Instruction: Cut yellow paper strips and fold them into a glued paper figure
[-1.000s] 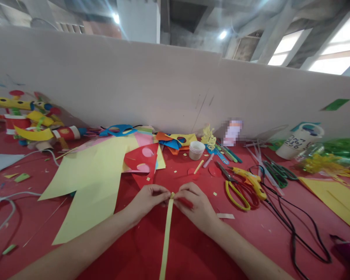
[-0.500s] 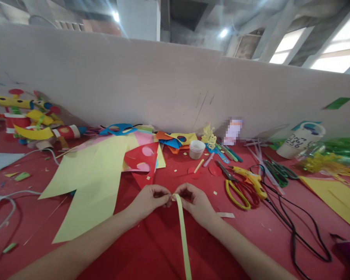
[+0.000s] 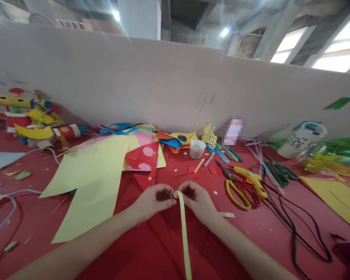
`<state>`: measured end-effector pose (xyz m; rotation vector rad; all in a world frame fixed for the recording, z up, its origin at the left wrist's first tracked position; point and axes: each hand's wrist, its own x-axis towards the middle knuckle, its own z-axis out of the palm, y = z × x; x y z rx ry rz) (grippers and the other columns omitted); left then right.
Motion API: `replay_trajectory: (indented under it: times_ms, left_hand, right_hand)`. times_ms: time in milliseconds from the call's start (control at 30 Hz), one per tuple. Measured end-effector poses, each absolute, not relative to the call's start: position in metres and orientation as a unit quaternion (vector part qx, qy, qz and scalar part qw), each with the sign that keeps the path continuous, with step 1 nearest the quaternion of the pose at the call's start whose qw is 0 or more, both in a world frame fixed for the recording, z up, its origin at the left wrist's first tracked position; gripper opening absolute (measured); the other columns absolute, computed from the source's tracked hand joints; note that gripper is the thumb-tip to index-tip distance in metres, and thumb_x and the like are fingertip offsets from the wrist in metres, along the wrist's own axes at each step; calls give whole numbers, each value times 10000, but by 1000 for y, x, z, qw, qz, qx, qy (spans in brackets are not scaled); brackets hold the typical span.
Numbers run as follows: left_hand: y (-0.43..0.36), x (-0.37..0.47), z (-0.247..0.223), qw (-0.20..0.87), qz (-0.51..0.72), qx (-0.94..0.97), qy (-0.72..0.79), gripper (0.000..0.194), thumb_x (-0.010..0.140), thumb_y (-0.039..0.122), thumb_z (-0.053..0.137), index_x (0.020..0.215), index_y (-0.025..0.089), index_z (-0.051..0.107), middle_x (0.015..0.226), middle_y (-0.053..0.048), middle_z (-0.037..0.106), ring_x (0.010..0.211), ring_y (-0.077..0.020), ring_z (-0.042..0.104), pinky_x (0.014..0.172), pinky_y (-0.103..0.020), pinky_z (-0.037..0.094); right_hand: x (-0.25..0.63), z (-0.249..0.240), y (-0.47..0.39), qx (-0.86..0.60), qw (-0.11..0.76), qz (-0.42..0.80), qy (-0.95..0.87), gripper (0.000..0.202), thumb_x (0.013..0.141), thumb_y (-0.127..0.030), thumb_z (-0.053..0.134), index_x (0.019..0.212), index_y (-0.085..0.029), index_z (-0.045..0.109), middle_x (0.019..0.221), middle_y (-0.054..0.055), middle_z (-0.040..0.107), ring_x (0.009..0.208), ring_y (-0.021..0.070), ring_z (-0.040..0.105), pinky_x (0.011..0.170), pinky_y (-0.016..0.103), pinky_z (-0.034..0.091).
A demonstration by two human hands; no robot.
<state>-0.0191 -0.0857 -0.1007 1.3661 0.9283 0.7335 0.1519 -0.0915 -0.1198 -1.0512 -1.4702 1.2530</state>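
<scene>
A narrow pale yellow strip [image 3: 183,233] runs from my fingertips down toward the bottom edge, its upper end bent into a small curl. My left hand [image 3: 156,200] pinches at the left side of that curled end. On the other side, my right hand [image 3: 196,200] is closed on the strip between thumb and index finger. Both hands nearly touch, just above the red table [image 3: 151,249]. A red paper piece with pink ovals [image 3: 142,157] lies beyond my left hand, and large pale yellow sheets [image 3: 90,186] spread out to its left.
Right of my hands lie yellow-handled scissors [image 3: 236,196], a yellow glue gun [image 3: 251,179] with a black cord, and green scissors [image 3: 277,175]. A small white cup [image 3: 197,149] stands ahead. Paper figures [image 3: 37,120] are at the far left, and a white partition [image 3: 134,81] rises behind.
Both hands have shifted slightly to the right with the strip's curled end. The fingers stay pinched around it.
</scene>
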Motion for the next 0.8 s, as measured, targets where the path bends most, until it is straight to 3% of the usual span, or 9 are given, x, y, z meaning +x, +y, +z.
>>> replay_trajectory:
  times_ms: [433,667,800]
  left_hand:
    - [-86,-20,-107,561,311,636,429,53,731,209,562,709,165,581,658,16,597,664,-127,571,685,-249,453]
    - [-89,-18,-106,573,288,645,417,189,780,336,533,784,157,594,696,-7,601,687,-143,577,682,-260,465]
    - [-91,-19,-107,545,286,665,424,203,800,331,506,762,160,609,704,-10,610,707,-147,581,688,-249,462]
  right_hand:
    - [152,-116,-93,-414,432,491,-633,113,733,-297,617,746,-187,593,704,7,612,676,145,571,661,263,461]
    - [152,-114,-94,-427,434,484,-629,117,746,-300,598,734,-186,577,683,2,607,656,142,572,635,254,462]
    - [152,-115,-94,-428,426,491,-628,115,744,-296,595,743,-183,575,694,4,608,657,143,576,642,259,459]
